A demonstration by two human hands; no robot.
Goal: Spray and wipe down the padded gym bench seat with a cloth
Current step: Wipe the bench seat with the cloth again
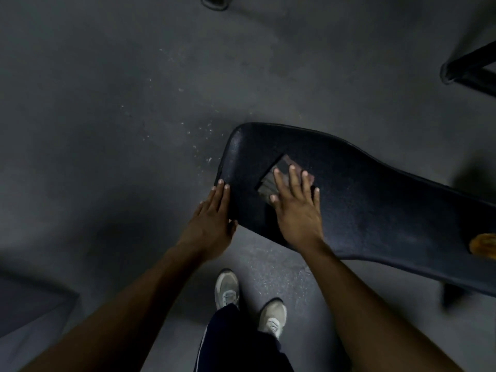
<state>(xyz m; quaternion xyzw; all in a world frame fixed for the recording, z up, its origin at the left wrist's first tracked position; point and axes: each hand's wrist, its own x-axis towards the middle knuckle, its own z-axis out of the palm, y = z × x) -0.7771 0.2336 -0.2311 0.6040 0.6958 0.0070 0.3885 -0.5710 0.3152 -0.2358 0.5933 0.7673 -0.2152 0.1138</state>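
Observation:
The black padded bench seat (375, 205) runs from the centre of the view out to the right edge. A small folded cloth (279, 167), dark with a paler patterned part, lies flat on the seat's wide end. My right hand (296, 208) presses on the cloth with straight, spread fingers and covers most of it. My left hand (213, 218) rests on the seat's left edge, fingers straight along the rim and thumb tucked against the pad's corner. No spray bottle is clearly in view.
A yellow-orange object (483, 244) sits on the seat at the right edge, partly cut off. A dark machine foot (467, 69) stands at the upper right and another base (214, 1) at the top. My two feet (249, 304) stand on the grey floor beside the bench.

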